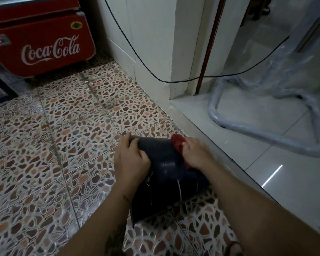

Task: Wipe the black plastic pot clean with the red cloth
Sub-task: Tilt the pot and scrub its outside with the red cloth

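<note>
I have the black plastic pot (166, 169) lying on its side on the pebble-patterned floor (54, 145), close to the raised white step (201, 130) at the floor's right edge. My left hand (130, 159) is curled over the pot's far left rim, fingers closed on it. My right hand (198, 152) is bunched around the red cloth (177, 143), pressing it against the pot's upper right side. A red Coca-Cola cooler (41, 37) stands at the far left corner
</note>
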Available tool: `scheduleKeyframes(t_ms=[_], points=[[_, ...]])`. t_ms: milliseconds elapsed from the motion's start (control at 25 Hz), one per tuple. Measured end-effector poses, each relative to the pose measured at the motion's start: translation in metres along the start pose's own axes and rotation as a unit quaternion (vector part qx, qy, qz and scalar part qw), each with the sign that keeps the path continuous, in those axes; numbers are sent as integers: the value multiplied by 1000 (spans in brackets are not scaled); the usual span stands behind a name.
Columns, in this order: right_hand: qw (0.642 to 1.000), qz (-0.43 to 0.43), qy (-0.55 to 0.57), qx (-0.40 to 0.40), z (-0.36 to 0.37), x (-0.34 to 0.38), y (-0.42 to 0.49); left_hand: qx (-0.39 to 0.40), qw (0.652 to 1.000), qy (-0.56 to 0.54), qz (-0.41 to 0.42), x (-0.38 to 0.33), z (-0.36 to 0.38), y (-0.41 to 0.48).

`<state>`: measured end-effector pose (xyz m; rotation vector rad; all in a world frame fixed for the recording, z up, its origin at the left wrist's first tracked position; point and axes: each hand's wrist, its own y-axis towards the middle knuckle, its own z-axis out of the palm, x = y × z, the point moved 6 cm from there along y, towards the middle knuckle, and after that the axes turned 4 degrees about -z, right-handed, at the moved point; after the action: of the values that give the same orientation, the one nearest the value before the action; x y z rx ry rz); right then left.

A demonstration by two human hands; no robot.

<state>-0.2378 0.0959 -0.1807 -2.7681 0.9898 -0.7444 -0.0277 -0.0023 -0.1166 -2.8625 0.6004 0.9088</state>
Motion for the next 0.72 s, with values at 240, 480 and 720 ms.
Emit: scheduleKeyframes(t_ms=[240,480,720], points=[[993,24,-79,82,1,10,36,3,1000,-30,-7,8,6,-1],[983,-181,-8,-9,21,101,-13,12,996,-66,-52,12,3,5],[987,-112,16,-113,4,1,-66,37,993,-90,-72,5,1,14]])
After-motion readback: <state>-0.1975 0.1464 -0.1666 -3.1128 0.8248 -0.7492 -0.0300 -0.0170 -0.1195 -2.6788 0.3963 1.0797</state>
